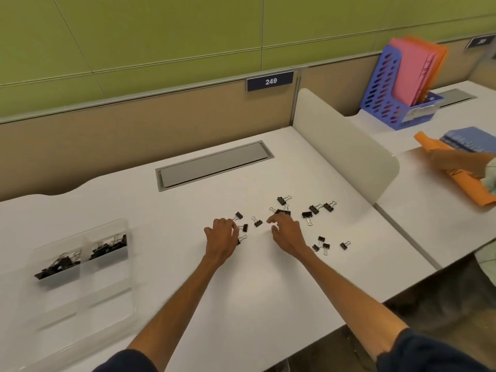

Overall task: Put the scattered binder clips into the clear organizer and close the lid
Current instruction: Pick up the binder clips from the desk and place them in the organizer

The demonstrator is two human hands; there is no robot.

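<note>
Worn on the head at the near edge; looks forward and down across the white desk (255,291) toward the far green wall (161,36).

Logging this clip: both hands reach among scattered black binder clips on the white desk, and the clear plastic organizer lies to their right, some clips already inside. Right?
No: the head view shows the clear plastic organizer lying to their left; the rest holds.

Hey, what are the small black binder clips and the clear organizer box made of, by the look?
Small black binder clips: likely painted steel, matte black bodies with thin shiny wire handles. Clear organizer box: probably glossy transparent plastic; the white desk shows through it.
</note>
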